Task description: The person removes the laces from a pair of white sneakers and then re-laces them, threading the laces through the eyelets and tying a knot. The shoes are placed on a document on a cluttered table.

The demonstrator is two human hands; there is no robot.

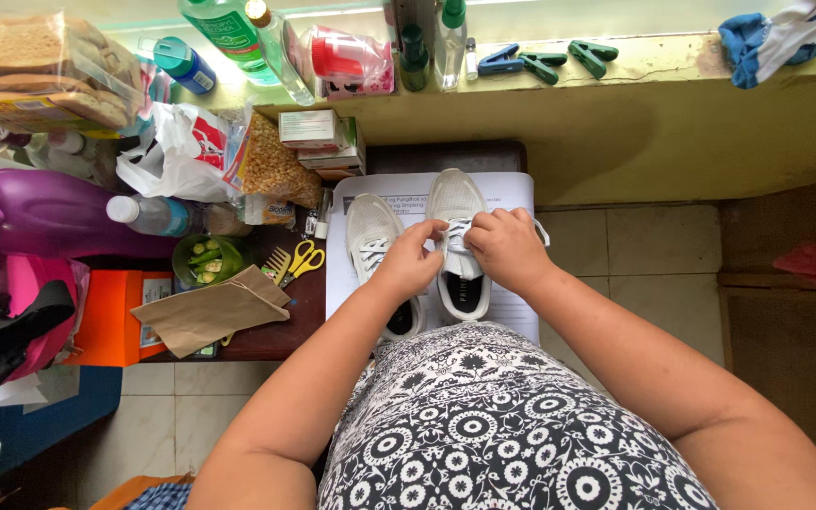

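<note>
Two white sneakers stand side by side on a sheet of white paper (512, 194) on a dark wooden table. Both hands work at the laces of the right sneaker (455, 203). My left hand (410, 260) pinches a lace near the tongue, and it covers part of the left sneaker (367, 231). My right hand (507, 247) grips the laces from the other side, fingers curled tight. The heel opening of the right sneaker shows below my hands.
Yellow-handled scissors (306, 257), a comb, a brown paper bag (210, 312) and a green bowl (202, 260) lie left of the shoes. Bottles, a purple jug (40, 212), bread and boxes crowd the far left. Clothes pegs (545, 61) sit on the ledge. Tiled floor lies to the right.
</note>
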